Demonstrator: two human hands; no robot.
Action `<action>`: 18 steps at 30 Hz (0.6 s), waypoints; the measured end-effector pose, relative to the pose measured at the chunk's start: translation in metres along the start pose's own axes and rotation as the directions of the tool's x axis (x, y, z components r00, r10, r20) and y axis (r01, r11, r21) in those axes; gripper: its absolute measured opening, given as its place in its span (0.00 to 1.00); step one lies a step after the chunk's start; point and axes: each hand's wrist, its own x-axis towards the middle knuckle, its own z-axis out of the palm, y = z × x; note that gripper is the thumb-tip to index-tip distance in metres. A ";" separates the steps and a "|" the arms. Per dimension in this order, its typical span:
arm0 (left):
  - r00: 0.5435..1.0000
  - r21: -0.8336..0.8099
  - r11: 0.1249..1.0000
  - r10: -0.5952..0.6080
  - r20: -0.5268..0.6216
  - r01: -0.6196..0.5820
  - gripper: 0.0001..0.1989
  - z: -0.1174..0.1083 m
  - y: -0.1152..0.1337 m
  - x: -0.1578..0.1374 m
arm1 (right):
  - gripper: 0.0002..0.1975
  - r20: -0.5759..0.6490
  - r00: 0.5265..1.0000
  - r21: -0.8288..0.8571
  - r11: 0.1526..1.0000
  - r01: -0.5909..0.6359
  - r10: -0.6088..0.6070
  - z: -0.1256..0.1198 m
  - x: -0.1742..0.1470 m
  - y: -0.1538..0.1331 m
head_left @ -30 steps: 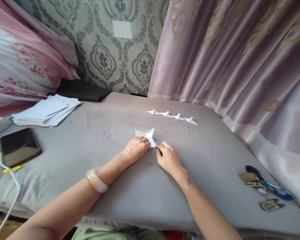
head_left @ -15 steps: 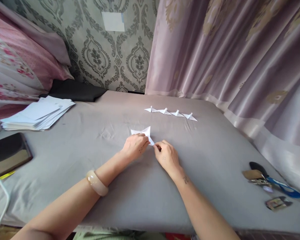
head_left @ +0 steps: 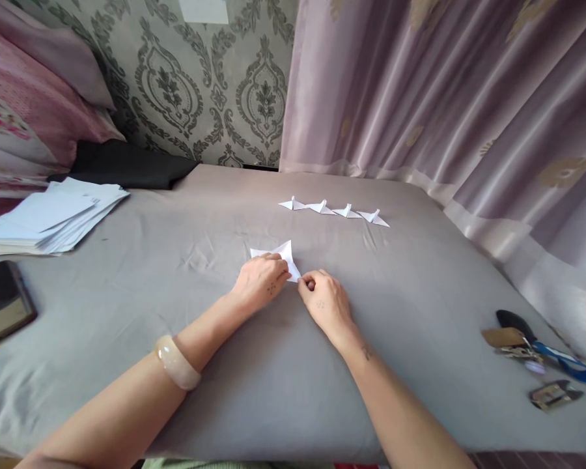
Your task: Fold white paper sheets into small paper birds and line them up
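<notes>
A partly folded sheet of white paper [head_left: 284, 250] lies on the grey cloth surface [head_left: 283, 378] in front of me, its pointed corners spreading outward. Across its near left part rests my left hand [head_left: 262, 279], closed with the fingers curled on the paper and hiding much of it. My right hand [head_left: 325, 297] pinches the paper's near right corner between thumb and forefinger. Beyond both hands stands a row of several folded white paper birds [head_left: 322, 207], set nearly wing to wing.
At the left are a stack of white paper [head_left: 53, 218], a black cloth [head_left: 131, 163] behind it and a dark phone or tablet [head_left: 4, 303]. Keys with a brown tag [head_left: 505, 337], a blue strap [head_left: 571, 363] and a small metallic object [head_left: 555, 395] lie at the right. Curtains [head_left: 371, 91] border the back right.
The head view has shifted down and slightly right. Both hands stay at the paper, and the corner by my right hand now looks flatter and more spread out.
</notes>
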 end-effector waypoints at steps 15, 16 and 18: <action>0.998 0.070 0.996 0.050 0.048 -0.053 0.11 -0.001 -0.002 0.002 | 0.19 -0.024 0.972 0.014 0.973 0.232 -0.232 -0.011 -0.016 0.012; 0.997 0.070 0.996 0.048 0.057 -0.052 0.11 -0.001 -0.002 0.002 | 0.20 -0.015 0.967 -0.032 0.966 0.255 -0.256 -0.011 -0.018 0.011; 0.997 0.068 0.997 0.042 0.069 -0.047 0.11 -0.002 -0.001 0.003 | 0.21 0.005 0.958 -0.109 0.952 0.285 -0.286 -0.010 -0.021 0.010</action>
